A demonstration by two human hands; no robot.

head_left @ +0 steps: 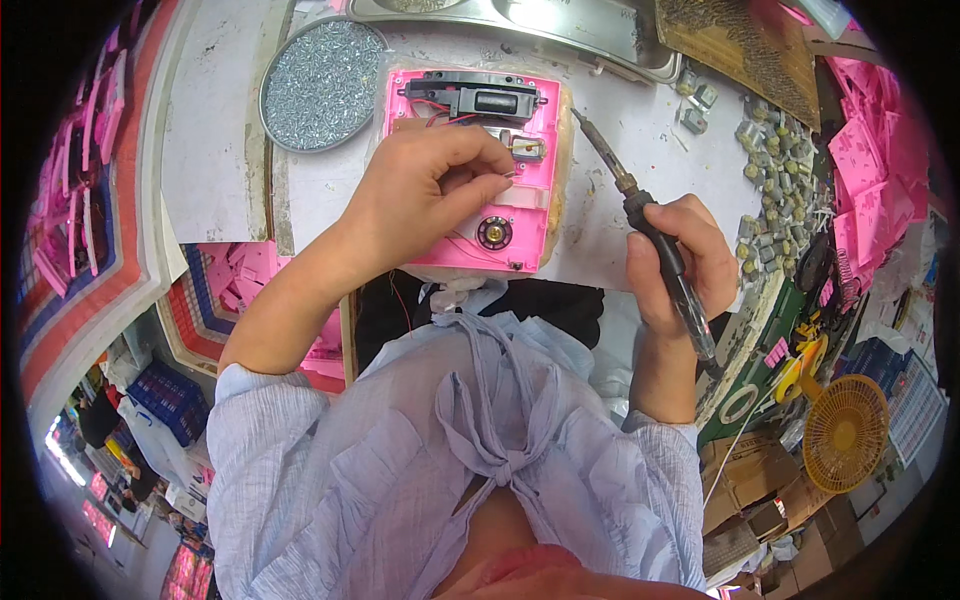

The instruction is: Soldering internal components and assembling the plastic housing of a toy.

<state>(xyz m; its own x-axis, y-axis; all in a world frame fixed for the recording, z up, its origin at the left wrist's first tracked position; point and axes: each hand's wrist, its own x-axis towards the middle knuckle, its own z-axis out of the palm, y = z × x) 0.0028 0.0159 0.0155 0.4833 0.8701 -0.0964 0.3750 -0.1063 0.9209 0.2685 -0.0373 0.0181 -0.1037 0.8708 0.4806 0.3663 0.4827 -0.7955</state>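
Pink casing [528, 228], under L fingers [482, 195] pinching an apparent thin strand [510, 174], left of R fingers [692, 225] wrapped round soldering iron [637, 205], is prob. light, stiff, slick, w/ fragile red wires [428, 102]; hold by rim.

Round tray [311, 151]: on your left, full of small silvery pieces [323, 80].
Metal tray [545, 14]: at the far side of your bench [665, 165].
Pink pieces [868, 150]: heaped at your far right.
Yellow fan [846, 434]: near cardboard boxes [745, 468].
Blue stack [168, 402]: lower left, perhaps crates; blurred.
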